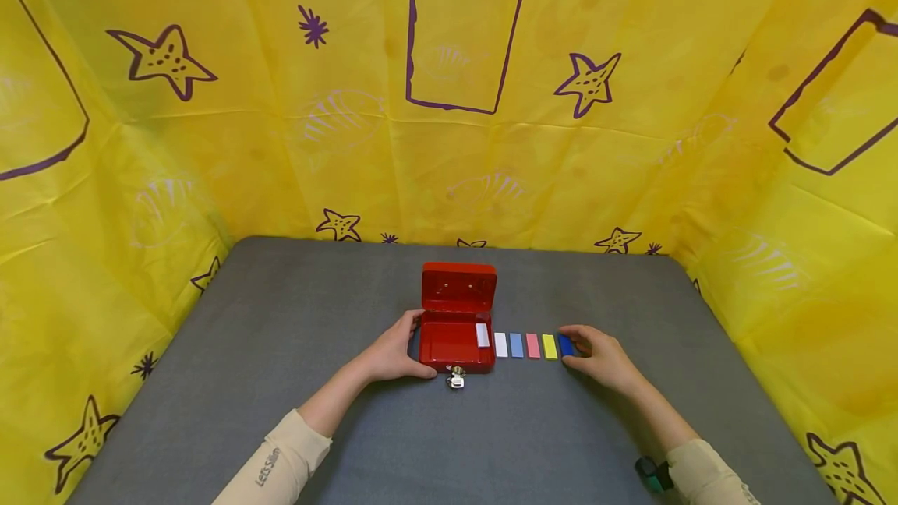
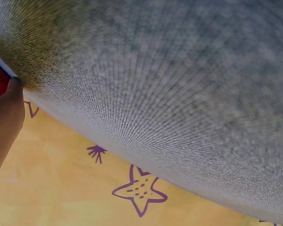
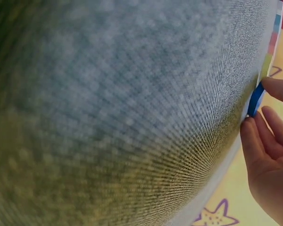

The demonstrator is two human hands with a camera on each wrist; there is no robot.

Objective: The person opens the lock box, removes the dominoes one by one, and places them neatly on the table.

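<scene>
A small red metal cash box (image 1: pixel 449 341) stands with its lid (image 1: pixel 459 287) raised, and a silvery lock (image 1: pixel 456 378) hangs at its front. My left hand (image 1: pixel 394 351) holds the box's left side, thumb at the front corner and fingers toward the back. Inside, by the right wall, lies a white block (image 1: pixel 482 335). To the right runs a row of small flat blocks: white (image 1: pixel 501 345), light blue (image 1: pixel 516 345), pink (image 1: pixel 533 346), yellow (image 1: pixel 549 347). At the row's right end my right hand (image 1: pixel 602 357) pinches a dark blue block (image 3: pixel 256 100) between thumb and fingers.
A grey tabletop (image 1: pixel 281 318) lies under everything. Yellow cloth (image 1: pixel 266 100) with purple starfish and frame drawings walls in the back and both sides. A dark band (image 1: pixel 654 475) is on the right wrist, by the sleeve.
</scene>
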